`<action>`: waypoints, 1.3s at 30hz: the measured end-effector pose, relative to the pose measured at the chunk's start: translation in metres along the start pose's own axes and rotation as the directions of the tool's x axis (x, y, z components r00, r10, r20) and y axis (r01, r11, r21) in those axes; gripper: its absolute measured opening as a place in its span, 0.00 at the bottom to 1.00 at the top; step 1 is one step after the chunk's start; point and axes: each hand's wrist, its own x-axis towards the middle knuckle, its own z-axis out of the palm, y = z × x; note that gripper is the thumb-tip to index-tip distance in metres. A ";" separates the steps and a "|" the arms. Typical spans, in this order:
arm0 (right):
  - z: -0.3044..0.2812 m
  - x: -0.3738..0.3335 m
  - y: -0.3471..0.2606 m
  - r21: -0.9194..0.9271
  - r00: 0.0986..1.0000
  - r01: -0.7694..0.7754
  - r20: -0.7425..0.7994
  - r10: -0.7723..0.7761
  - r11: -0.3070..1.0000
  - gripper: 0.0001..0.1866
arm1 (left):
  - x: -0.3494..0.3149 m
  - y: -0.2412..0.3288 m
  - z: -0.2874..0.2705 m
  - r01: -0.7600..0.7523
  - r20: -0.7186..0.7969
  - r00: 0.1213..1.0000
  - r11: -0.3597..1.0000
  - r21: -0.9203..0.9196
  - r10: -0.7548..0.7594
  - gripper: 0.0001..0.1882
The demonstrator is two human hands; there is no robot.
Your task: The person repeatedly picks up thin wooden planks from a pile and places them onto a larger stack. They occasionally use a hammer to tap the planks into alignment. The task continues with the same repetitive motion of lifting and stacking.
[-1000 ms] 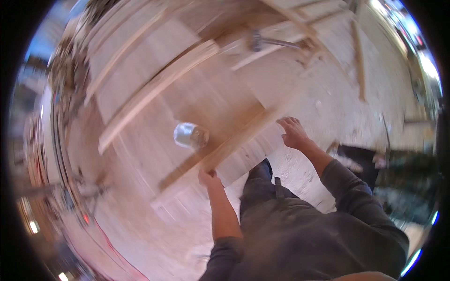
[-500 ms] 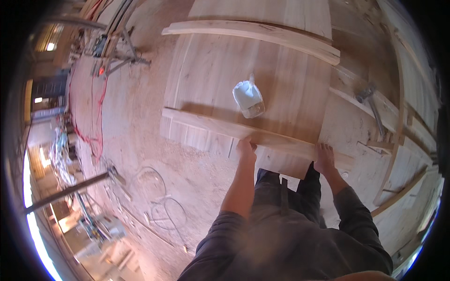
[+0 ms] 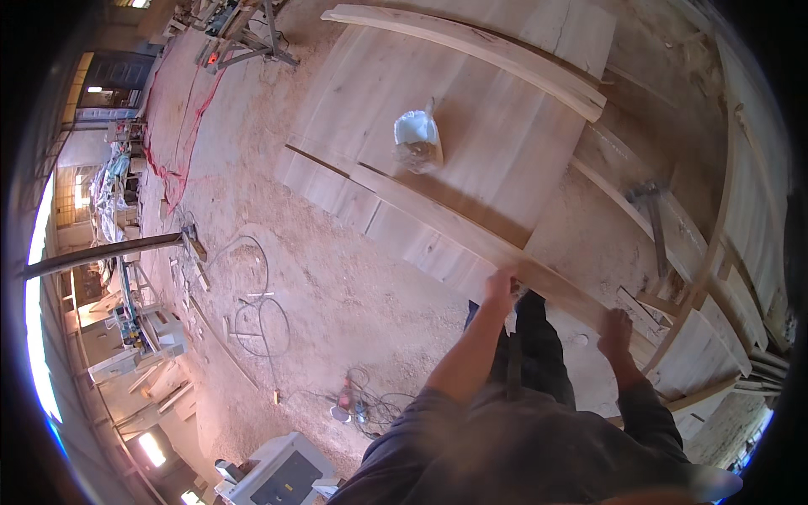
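A long pale wooden plank (image 3: 446,220) lies across the near end of a wide wooden panel (image 3: 353,109), its right part jutting past the panel's side. My left hand (image 3: 502,288) is closed on the plank's near edge, close to the panel's corner. Toward the plank's right end, my right hand (image 3: 615,334) has its fingers curled round it. On the panel beyond the plank stands a cut-open plastic container (image 3: 418,143) of white paste, with a brush leaning in it. A second plank (image 3: 480,52) lies across the panel's far part.
To the right, a hammer (image 3: 655,223) rests on a timber beam. More boards (image 3: 711,345) lie at the far right. A looped hose (image 3: 268,295) and a corded power tool (image 3: 345,400) lie on the dusty floor at left, and a grey machine (image 3: 282,475) stands at lower left.
The near plank has slid to the right along the panel, with both my hands moving right on it. My view has turned, so the panel appears more slanted.
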 end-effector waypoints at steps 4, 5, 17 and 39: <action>0.018 -0.033 0.078 -0.003 0.998 -0.061 0.007 0.061 0.998 0.25 | -0.014 -0.041 0.041 0.014 0.006 1.000 0.999 -0.052 -0.014 0.17; 0.020 -0.042 0.088 0.031 0.998 -0.061 -0.013 0.061 0.998 0.24 | -0.004 -0.051 0.040 -0.030 0.047 0.998 0.991 -0.133 0.037 0.18; -0.001 -0.050 0.086 0.084 0.999 -0.039 0.026 0.037 0.996 0.21 | 0.012 -0.070 0.023 -0.174 0.282 0.924 0.941 -0.289 0.257 0.30; 0.074 -0.138 0.275 0.030 0.890 -0.020 -0.455 0.031 0.999 0.22 | -0.005 -0.208 0.090 -0.063 0.492 0.865 0.995 -0.083 0.096 0.23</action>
